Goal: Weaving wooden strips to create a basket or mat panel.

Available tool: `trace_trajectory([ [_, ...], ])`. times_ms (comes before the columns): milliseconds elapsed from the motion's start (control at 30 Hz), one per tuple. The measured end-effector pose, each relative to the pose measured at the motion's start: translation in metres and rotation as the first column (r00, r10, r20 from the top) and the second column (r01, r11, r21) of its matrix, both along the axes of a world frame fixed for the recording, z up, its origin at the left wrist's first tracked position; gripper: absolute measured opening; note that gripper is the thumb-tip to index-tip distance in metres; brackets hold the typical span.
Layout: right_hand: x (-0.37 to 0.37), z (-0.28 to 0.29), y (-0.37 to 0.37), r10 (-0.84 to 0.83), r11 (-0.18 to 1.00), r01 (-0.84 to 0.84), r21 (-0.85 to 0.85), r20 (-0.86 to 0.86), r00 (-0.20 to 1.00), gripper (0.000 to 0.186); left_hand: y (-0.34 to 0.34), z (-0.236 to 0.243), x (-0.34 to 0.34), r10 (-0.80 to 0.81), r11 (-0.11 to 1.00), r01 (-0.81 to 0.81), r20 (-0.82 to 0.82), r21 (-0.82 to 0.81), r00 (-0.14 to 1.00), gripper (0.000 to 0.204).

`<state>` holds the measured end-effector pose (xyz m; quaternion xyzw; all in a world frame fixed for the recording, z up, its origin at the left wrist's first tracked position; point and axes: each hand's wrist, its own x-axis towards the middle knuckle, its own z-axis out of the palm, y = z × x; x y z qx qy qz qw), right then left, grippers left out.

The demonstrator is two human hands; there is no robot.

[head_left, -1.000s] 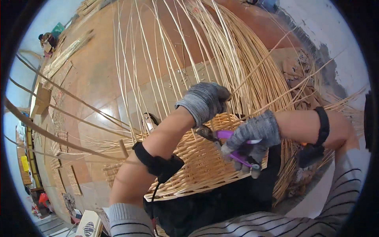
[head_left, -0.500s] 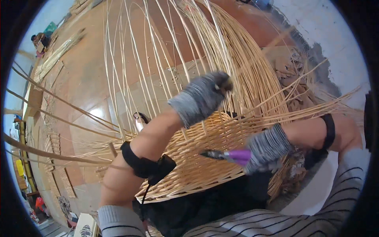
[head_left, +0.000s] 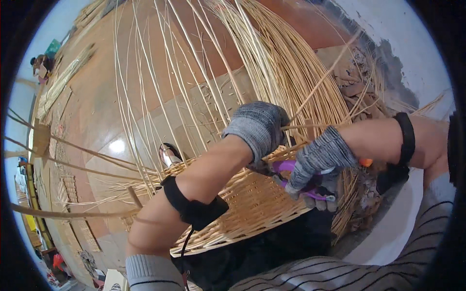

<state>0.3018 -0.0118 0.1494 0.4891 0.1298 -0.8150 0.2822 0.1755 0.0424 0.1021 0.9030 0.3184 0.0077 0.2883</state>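
At the lower middle of the frame a half-woven wicker basket (head_left: 242, 203) lies close to the person, its pale straw-coloured wall tightly plaited in even rows, its rim curving from lower left up to the right. Long unwoven stakes (head_left: 194, 72) rise from it and fan out toward the top of the frame, thin, smooth and yellowish, some bending far to the left edge. The right hand (head_left: 318, 167), in a grey knitted glove, is at centre right, its fingers curled tight around purple-handled cutters (head_left: 291, 177) that lie against the basket's rim. The left hand (head_left: 259, 128), in the same kind of glove, sits just above, closed in a fist on a single cane (head_left: 320, 87) that runs up to the right. Each forearm wears a black band. Farther off, beyond the stakes, a sandalled foot (head_left: 170, 155) rests on the reddish-brown tiled floor (head_left: 97, 111). At the far upper left, bundles of pale cane (head_left: 63, 80) lie along the floor, with flat yellowish boards at the left edge.
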Motion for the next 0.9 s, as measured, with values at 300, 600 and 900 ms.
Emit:
trace_trajectory([
  [300,-0.015,0.002,0.031,0.209,0.976,-0.214,-0.042,-0.103,0.973,0.025,-0.009,-0.008,-0.006,0.204,0.967,-0.218,0.114,0.132,0.972,0.016],
  [600,-0.034,0.022,-0.018,0.285,0.782,-0.420,0.460,0.335,0.898,0.021,0.017,0.005,-0.041,0.545,0.838,-0.329,0.657,-0.435,0.521,0.025],
  [900,-0.079,0.026,0.010,0.756,0.158,-0.768,0.621,0.424,0.498,0.027,-0.074,0.084,-0.138,0.623,0.754,-0.417,0.754,-0.508,0.208,0.025],
])
